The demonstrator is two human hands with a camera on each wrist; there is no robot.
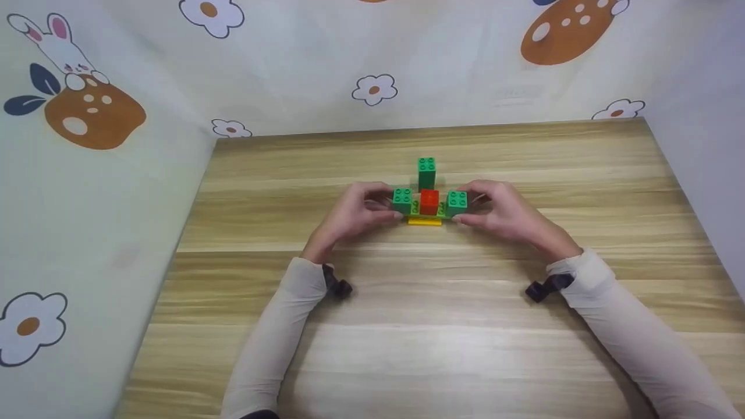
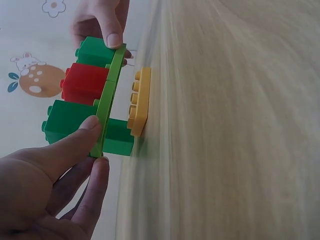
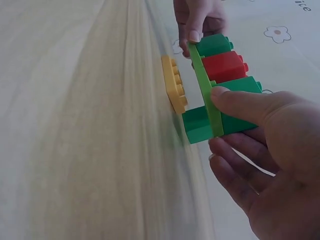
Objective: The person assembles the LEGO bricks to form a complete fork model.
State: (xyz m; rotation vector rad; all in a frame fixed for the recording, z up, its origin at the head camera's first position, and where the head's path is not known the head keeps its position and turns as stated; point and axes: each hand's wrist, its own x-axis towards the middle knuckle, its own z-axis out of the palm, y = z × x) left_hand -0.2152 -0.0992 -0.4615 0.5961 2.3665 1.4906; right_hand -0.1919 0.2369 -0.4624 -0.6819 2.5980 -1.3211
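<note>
so both hands are on the same thing here. the left hand (image 1: 364, 212) has the left end of a light-green strip (image 2: 104, 105) in a pinch, thumb on the near edge, fingers bent round the other side, so it's only open as wide as the piece. the right hand (image 1: 500, 210) does the same at the right end.

on top of the strip sit three blocks: a left green block (image 1: 402, 199), a red block (image 1: 429, 202) in the middle and a right green block (image 1: 457, 201), with a small gap either side of the red one. strip's in the air, fairly level, just above a yellow plate (image 1: 425, 222) lying studs-up on the table (image 1: 430, 326). from the wrists you can see the slot between them.

tight side is the far one: a tall green block (image 1: 426, 174) stands right behind the red one, between the hands. past that there's a band of wood, then the far edge against the patterned wall (image 1: 302, 75). way more tabletop on the near side, between the forearms, and both side edges are well apart from the hands.
</note>
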